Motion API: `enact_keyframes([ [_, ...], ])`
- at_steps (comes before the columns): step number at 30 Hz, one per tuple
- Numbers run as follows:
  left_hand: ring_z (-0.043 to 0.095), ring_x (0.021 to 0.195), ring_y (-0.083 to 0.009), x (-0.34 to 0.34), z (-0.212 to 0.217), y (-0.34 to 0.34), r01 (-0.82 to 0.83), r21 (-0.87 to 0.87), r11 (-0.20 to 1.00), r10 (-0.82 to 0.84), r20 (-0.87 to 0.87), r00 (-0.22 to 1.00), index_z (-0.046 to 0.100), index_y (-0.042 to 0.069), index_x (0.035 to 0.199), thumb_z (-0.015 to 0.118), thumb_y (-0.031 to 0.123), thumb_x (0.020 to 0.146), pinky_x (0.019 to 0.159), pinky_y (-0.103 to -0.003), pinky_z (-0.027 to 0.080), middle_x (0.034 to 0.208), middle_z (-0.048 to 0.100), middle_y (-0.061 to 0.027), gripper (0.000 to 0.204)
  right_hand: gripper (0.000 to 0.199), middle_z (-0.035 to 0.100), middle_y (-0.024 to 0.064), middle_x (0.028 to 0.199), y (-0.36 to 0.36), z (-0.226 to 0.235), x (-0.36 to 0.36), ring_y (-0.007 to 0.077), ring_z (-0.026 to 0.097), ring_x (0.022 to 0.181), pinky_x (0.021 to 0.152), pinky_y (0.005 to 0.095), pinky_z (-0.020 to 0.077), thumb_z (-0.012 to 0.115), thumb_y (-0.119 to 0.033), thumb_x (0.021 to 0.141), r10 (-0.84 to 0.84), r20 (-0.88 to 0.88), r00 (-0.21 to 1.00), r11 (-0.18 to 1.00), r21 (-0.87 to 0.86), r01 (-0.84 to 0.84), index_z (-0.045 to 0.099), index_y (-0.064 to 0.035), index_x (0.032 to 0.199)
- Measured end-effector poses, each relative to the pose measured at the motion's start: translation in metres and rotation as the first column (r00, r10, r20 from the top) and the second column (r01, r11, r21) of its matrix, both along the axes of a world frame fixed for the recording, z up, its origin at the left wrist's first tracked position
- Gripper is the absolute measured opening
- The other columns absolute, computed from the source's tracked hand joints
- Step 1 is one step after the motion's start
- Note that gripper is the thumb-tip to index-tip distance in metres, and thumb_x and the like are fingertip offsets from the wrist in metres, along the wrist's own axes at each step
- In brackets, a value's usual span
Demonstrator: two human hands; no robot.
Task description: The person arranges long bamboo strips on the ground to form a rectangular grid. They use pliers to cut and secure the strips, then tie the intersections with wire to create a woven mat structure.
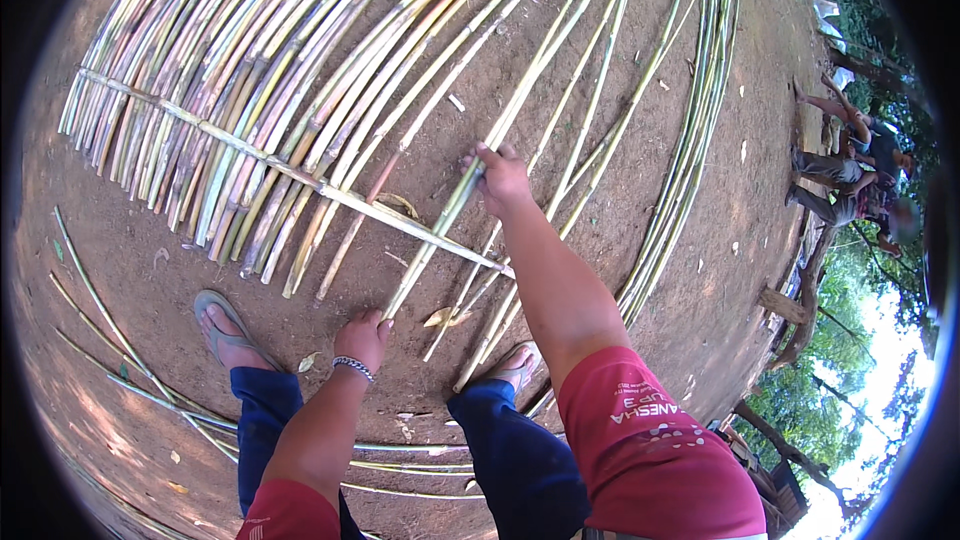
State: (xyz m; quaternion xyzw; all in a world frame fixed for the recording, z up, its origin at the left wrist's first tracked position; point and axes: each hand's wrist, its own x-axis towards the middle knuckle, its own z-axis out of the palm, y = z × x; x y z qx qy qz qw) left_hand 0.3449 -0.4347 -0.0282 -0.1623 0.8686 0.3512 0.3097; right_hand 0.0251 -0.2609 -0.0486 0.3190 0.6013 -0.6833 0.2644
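A long greenish bamboo pole (pixel 447 217) slants away from me, crossing a thin crosspiece (pixel 290 171). My left hand (pixel 360 342), with a chain bracelet at the wrist, is closed on the pole's near end. Farther up, my right hand (pixel 503 180) is wrapped round the same pole. To the left, many similar poles (pixel 250 90) lie side by side on the ground, with the crosspiece running across their near ends. Just right of the held pole, several loose poles (pixel 580 175) lie spread apart, some crossing one another.
A bundle of thin green poles (pixel 690 160) lies farther right. More loose poles (pixel 120 340) are on the dirt at left and behind my sandalled feet (pixel 225 325). Seated people (pixel 850 165) are at the far right, near a log (pixel 810 290) and trees.
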Motion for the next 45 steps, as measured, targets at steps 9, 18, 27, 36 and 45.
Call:
enact_keyframes([
  [9,0.067,0.089,-0.0410,0.000,-0.017,0.000,-0.156,-0.016,0.988,0.156,-0.007,0.988,0.069,0.003,0.104,0.062,0.028,0.093,0.081,-0.050,0.054,0.100,0.069,-0.0222,0.028,0.019,0.063,0.0093,0.112,-0.020,0.020,-0.004,0.0220,0.065,0.098,0.081,0.0375,0.0540,0.049,-0.012,0.104,0.000,0.044,0.999,1.000,-0.024,0.001,0.047,-0.0047,0.122],
  [18,0.065,0.093,-0.0396,-0.013,0.002,-0.035,-0.324,-0.126,0.938,0.284,-0.259,0.923,0.069,0.001,0.107,0.062,0.021,0.093,0.083,-0.048,0.053,0.101,0.068,-0.0205,0.025,0.022,0.056,0.0137,0.103,-0.065,0.005,-0.025,0.0204,0.064,0.091,0.083,0.0354,0.0604,0.044,-0.011,0.106,-0.223,-0.022,0.975,0.973,-0.069,0.221,0.043,-0.0011,0.126],
  [27,0.061,0.102,-0.0409,-0.008,-0.002,-0.025,-0.511,-0.181,0.840,0.433,-0.343,0.834,0.065,0.002,0.116,0.069,0.020,0.088,0.087,-0.048,0.050,0.111,0.062,-0.0218,0.033,0.046,0.059,0.0169,0.120,-0.066,-0.023,-0.078,0.0259,0.062,0.103,0.091,0.0372,0.0562,0.054,-0.012,0.102,0.308,-0.113,0.945,0.906,0.338,-0.255,0.038,0.0031,0.143],
  [36,0.063,0.075,-0.0177,0.031,-0.047,-0.034,-0.988,-0.063,0.138,0.986,-0.088,0.143,0.061,-0.002,0.108,0.069,0.020,0.094,0.064,-0.031,0.051,0.091,0.064,-0.0099,0.028,0.031,0.063,0.0096,0.114,-0.092,0.005,0.004,0.0203,0.062,0.102,0.089,0.0358,0.0542,0.059,-0.016,0.101,0.415,0.084,0.906,0.895,0.140,-0.423,0.051,-0.0029,0.129],
  [45,0.061,0.109,-0.0229,0.008,-0.028,-0.040,-0.938,0.131,-0.321,0.916,0.295,-0.272,0.055,0.005,0.126,0.056,0.019,0.100,0.088,-0.044,0.049,0.119,0.063,-0.0099,0.030,0.037,0.064,0.0113,0.120,-0.084,-0.025,-0.027,0.0198,0.063,0.105,0.089,0.0348,0.0538,0.060,-0.016,0.100,0.375,0.002,0.927,0.923,0.092,-0.374,0.051,0.0010,0.132],
])
